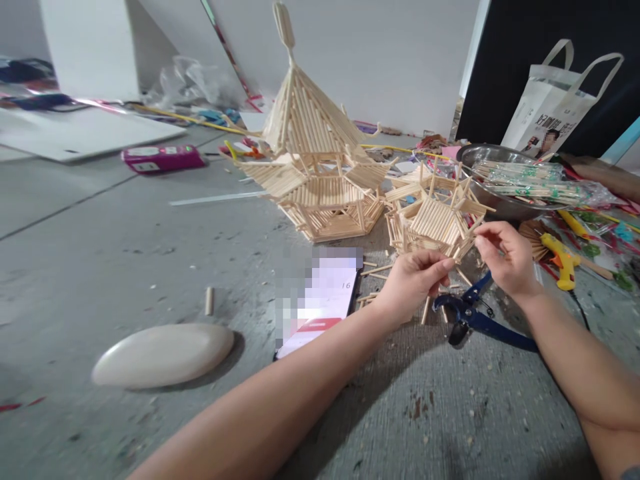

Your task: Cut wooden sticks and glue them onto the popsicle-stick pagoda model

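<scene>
My left hand [417, 283] is pinched closed at the front of a small model [440, 220] built from wooden sticks. What lies between its fingertips is too small to make out. At the model's right edge, my right hand [507, 257] also has thumb and forefinger together, and anything in that pinch is hidden. Below the hands lie blue-handled cutters [480, 317], with loose cut sticks [377, 272] scattered beside them. A larger stick pavilion [320, 173] with a pointed roof stands behind, to the left. A phone [320, 300] with a lit screen rests left of my left hand.
On the right are a yellow hot glue gun [563, 260], a metal bowl [470, 160] with bagged sticks, and a white tote bag [543, 110]. A smooth pale oval object [163, 357] and a purple packet [163, 160] lie on the left floor.
</scene>
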`<action>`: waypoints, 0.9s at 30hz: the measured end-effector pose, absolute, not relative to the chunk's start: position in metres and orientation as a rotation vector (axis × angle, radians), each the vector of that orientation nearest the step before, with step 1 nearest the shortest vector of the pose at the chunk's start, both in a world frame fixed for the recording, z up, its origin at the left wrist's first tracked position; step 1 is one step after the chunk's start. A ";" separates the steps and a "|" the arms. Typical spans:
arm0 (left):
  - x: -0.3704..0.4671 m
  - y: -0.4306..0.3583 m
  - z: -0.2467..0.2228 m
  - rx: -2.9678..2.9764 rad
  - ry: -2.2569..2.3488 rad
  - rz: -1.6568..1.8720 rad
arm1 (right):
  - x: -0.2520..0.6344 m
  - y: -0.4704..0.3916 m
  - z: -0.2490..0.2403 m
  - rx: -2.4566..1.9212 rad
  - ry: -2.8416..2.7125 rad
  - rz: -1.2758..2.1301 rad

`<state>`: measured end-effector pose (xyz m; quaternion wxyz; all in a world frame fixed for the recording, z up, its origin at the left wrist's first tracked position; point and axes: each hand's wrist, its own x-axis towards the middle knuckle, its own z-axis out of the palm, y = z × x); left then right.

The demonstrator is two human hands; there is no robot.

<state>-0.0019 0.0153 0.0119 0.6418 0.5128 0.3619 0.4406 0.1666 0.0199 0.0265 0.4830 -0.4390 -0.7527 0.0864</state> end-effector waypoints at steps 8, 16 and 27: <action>-0.005 0.008 0.016 1.478 0.855 1.000 | 0.154 0.008 0.050 -1.127 -1.997 0.773; -0.007 0.002 0.018 1.913 0.906 1.129 | 0.154 -0.006 0.051 -1.129 -1.989 0.743; -0.006 0.006 0.011 1.532 0.910 1.021 | 0.180 -0.049 0.045 -2.003 -2.826 0.068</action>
